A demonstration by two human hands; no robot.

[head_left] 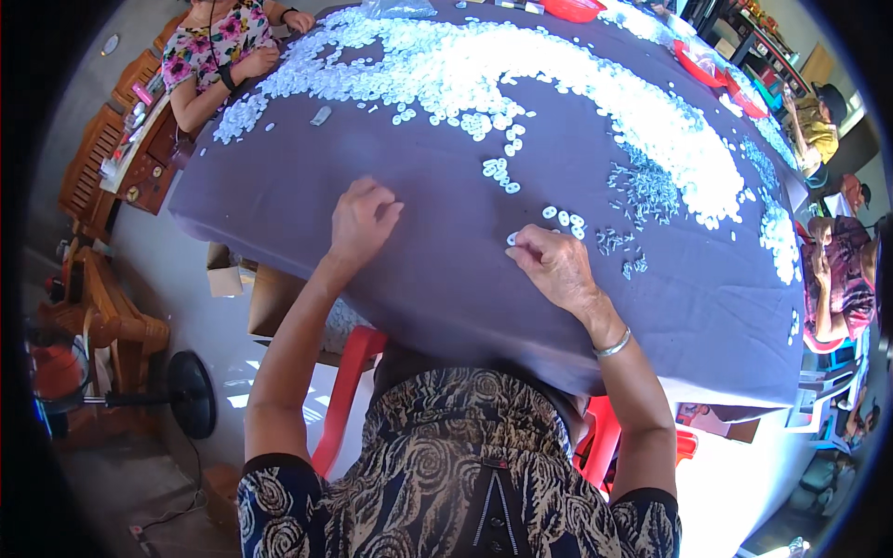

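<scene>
My right hand is closed in a pinch low over the cloth. At its fingertips shows a small white oval piece with dark dots like holes. Just beyond the knuckles lie several loose white oval pieces of the same kind. To the left, my left hand hovers above the cloth with fingers curled together; what they hold, if anything, is hidden. Small dark screw-like metal pieces lie in a heap to the right of my right hand.
A wide heap of white pieces curves across the far side of the dark tablecloth. Red basins stand at the far right. Other people sit around the table, one in a floral top at the far left. A black fan stands left.
</scene>
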